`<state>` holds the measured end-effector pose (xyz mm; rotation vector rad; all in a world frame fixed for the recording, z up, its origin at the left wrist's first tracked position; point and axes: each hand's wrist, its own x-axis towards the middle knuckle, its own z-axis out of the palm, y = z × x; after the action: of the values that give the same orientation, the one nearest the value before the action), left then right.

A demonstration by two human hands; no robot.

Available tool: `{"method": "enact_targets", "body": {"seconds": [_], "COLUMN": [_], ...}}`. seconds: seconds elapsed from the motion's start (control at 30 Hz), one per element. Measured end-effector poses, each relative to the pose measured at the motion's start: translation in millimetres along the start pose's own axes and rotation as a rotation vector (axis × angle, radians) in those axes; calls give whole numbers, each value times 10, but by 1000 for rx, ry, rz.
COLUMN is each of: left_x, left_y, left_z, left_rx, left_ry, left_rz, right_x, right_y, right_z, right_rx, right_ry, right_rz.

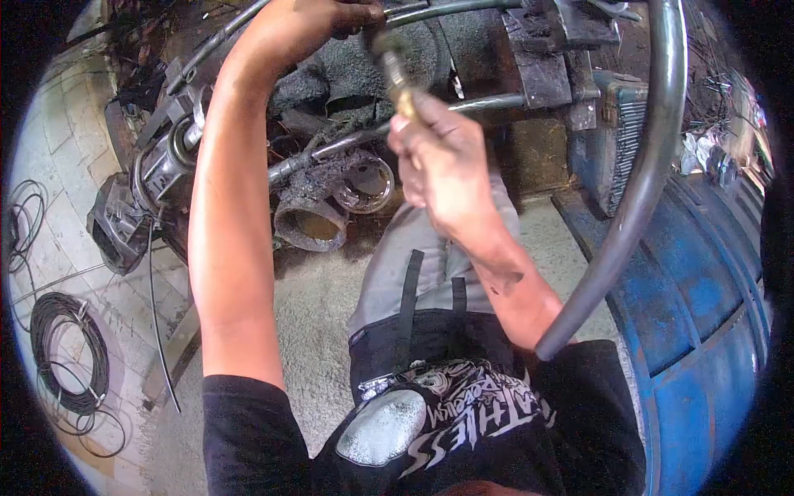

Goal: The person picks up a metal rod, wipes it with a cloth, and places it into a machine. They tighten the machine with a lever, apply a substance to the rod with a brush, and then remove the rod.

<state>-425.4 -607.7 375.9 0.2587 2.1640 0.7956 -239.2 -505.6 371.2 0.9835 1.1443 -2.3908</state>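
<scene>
Brass shows at the tip of the small fitting point(403, 97) I pinch in my right hand point(442, 165), fingers closed around its lower end while the hand is raised in front of me. My left hand point(351, 18) is clenched over the fitting's upper end at the top of the view, arm stretched out long. Just behind both hands, thin steel rods point(488, 103) cross a greasy, soot-black engine assembly point(331, 124), and two open pipe mouths point(318, 223) sit below it. A thick grey hose point(653, 157) curves down on my right, ending near my elbow. Beside it stands a blue metal drum point(703, 289), scuffed and dusty. I am seated, grey trousers over rough concrete floor point(310, 331). Off to the left the floor turns to pale tiles, where a coil of black cable point(66, 355) lies.
</scene>
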Motion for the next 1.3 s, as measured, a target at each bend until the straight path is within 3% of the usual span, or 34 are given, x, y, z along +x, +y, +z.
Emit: {"method": "enact_targets", "body": {"seconds": [0.1, 0.17, 0.23, 0.3, 0.37, 0.43, 0.5, 0.57, 0.6, 0.7, 0.8, 0.83, 0.9, 0.97, 1.1, 1.17, 1.23, 1.3], "left_x": [-24, -13, 5, 18, 18, -4, 53, 178, 185, 156, 162, 160, 161, 163, -67, -10, -40, -28], "left_y": [36, 23, -33, -26, 8, 59, -45, -282, -302, -321, -336, -337, -331, -323, 66, 69, 120, 95], "left_z": [9, 9, 9, -10, -28, -12, -8, -7, -3, 7, 8, 19, 22, 20, 13, -25, -32, -40], "left_rx": [-22, -23, -125, -226, -81, -60, -36, 33, 34, 8, -53, -23, 6, -66, -338, -83, -38, 12], "left_ry": [30, 7, -45, -102, -41, -24, -4, -24, -22, -26, -60, -21, 22, -58, -16, -44, -23, -2], "left_rz": [-9, -8, 11, 38, -45, -74, -106, 342, 344, 223, 119, 189, 258, 183, -35, -50, -59, -68], "right_x": [-54, -114, 48, 63, 19, -3, 61, 77, 80, 54, 21, 8, 26, 67, 17, 30, 98, 94], "right_y": [13, -152, 176, 194, 172, 105, 232, 298, 282, 158, 148, 153, 160, 133, 142, 139, 129, 64], "right_z": [35, 19, 55, 43, 62, 102, 69, 64, 58, 44, 61, 71, 73, 75, 63, 86, 89, 62], "right_rx": [-123, 24, -27, -102, -73, 167, 105, -2, -2, 256, 177, 126, 194, 341, 187, 256, 391, 361], "right_ry": [-23, 24, 107, -94, -57, 120, 103, -2, -3, 192, 22, -83, -64, 86, -164, -93, 141, 126], "right_rz": [-91, -169, -152, -18, -57, -94, -134, -167, -168, -77, -15, 19, 57, 3, 77, 89, -14, -29]}}
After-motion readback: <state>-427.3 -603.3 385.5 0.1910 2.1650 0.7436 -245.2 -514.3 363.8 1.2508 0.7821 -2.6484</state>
